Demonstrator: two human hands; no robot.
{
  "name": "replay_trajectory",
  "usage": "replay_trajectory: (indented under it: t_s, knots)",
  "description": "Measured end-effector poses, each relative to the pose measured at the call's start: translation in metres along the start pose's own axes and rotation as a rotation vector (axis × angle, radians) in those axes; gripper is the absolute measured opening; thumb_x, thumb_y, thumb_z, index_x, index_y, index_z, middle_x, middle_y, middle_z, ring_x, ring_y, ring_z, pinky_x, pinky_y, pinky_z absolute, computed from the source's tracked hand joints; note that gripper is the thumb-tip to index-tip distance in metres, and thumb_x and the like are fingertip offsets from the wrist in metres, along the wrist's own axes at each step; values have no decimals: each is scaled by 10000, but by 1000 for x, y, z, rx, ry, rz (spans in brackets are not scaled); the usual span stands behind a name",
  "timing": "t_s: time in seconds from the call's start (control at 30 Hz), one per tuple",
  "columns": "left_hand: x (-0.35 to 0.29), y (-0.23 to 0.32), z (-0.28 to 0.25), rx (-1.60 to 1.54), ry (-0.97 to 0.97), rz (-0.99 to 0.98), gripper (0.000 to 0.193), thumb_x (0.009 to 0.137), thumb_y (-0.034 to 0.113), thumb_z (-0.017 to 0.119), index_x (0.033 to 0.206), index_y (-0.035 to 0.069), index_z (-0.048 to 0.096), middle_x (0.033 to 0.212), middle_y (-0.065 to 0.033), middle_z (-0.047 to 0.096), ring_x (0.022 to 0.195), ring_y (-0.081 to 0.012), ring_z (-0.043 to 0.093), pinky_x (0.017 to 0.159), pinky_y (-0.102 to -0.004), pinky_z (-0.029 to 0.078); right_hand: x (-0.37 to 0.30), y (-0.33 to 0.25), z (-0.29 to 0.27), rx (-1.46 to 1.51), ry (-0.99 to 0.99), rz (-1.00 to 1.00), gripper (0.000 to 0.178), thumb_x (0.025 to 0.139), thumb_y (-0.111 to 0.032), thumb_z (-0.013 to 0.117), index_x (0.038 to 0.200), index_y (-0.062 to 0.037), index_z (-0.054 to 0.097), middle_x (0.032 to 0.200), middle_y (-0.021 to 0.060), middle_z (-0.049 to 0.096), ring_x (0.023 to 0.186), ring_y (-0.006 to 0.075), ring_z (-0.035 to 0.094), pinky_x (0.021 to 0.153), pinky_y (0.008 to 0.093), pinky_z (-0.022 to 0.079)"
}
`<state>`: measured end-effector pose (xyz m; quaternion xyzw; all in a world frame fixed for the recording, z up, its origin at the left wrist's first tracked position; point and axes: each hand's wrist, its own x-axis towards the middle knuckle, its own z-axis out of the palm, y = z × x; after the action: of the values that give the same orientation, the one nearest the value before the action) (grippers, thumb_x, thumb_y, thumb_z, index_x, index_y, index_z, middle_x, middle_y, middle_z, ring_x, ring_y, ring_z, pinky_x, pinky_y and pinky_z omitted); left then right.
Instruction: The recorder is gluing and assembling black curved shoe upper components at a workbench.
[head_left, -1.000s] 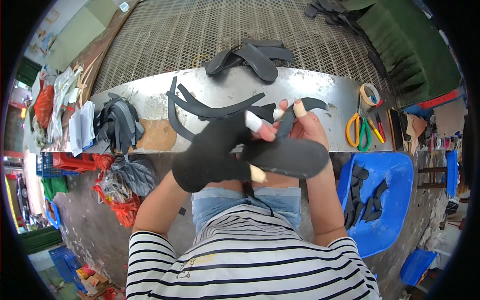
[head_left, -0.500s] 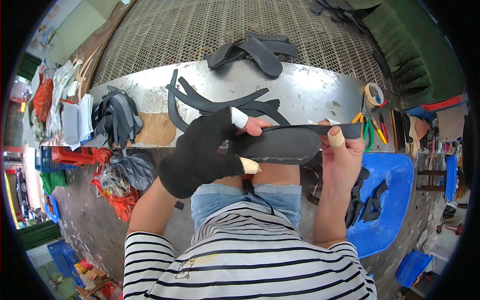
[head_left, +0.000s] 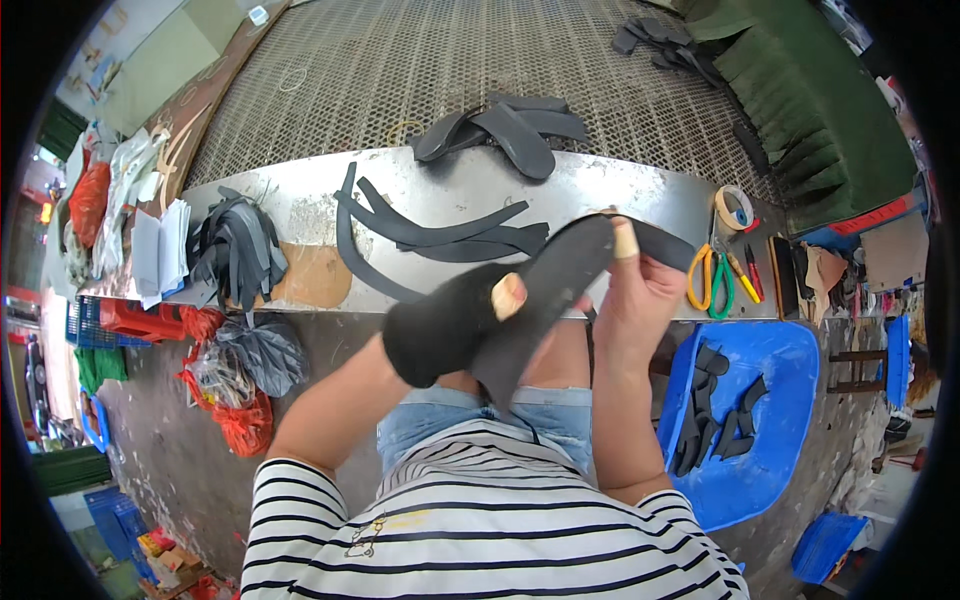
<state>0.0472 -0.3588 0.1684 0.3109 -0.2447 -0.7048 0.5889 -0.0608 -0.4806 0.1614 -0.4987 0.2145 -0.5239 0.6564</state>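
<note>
A dark grey shoe sole (head_left: 545,305) is tilted upright over my lap, its upper end towards the table. My left hand (head_left: 450,320), in a black fingerless glove with a covered thumb tip, is closed round its lower part. My right hand (head_left: 640,305), thumb wrapped in tan tape, pinches the sole's upper end together with a black strip (head_left: 665,246). The strip bends over that end and its loose tail points right. My fingers behind the sole are mostly hidden. On the metal table edge (head_left: 620,185) beyond lie several loose curved black strips (head_left: 440,235).
Further back, dark soles (head_left: 515,135) are piled on the mesh surface (head_left: 400,60). Scissors (head_left: 715,280), a tape roll (head_left: 733,208) and pens lie at the right. A blue tub (head_left: 780,440) holds black pieces below. A bundle of strips (head_left: 235,245) hangs over the left edge.
The sole has swung from lying level to steeply tilted, upper end to the right. My left hand has turned and moved right; my right hand has shifted slightly left, still pinching the strip.
</note>
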Motion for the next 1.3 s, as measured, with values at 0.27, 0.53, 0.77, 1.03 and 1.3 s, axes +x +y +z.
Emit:
replay_trajectory:
  t_s: [0.27, 0.53, 0.77, 1.03, 1.3]
  knots:
    - [-7, -11, -4, 226, 305, -112, 495, 781, 386, 696, 1036, -23, 581, 858, -83, 631, 703, -142, 607, 593, -232, 490, 32, 11, -30, 31, -304, 419, 143, 850, -145, 665, 897, -10, 678, 785, 35, 654, 654, 85, 576, 596, 205, 435]
    - [-14, -4, 11, 96, 497, -100, 443, 812, 342, 665, 1071, -5, 571, 848, -60, 609, 685, -99, 576, 589, -226, 473, 7, 6, -21, -1, -207, 92, 161, 852, -97, 653, 938, 38, 663, 858, 96, 667, 750, 148, 624, 665, 278, 505]
    - [-6, 1, 18, 32, 592, 9, 420, 842, 315, 628, 1130, 15, 572, 927, -48, 593, 799, -92, 556, 661, -242, 466, -10, 1, -24, -291, -159, -147, 149, 824, 10, 650, 958, 74, 645, 850, 96, 652, 815, 132, 598, 781, 227, 446]
    - [7, 3, 16, 2, 577, 91, 358, 860, 269, 616, 1103, 9, 581, 942, -49, 595, 830, -111, 568, 690, -249, 473, -26, -3, -26, -293, -129, -145, 158, 817, 36, 640, 970, 77, 643, 888, 102, 648, 825, 124, 583, 759, 224, 441]
    - [26, -2, 17, 94, 636, 279, 340, 899, 278, 566, 1112, 13, 579, 953, -57, 618, 819, -120, 591, 700, -253, 485, -15, -11, -16, -420, -369, -183, 196, 800, 49, 617, 992, 67, 648, 917, 76, 609, 807, 102, 540, 676, 181, 396]
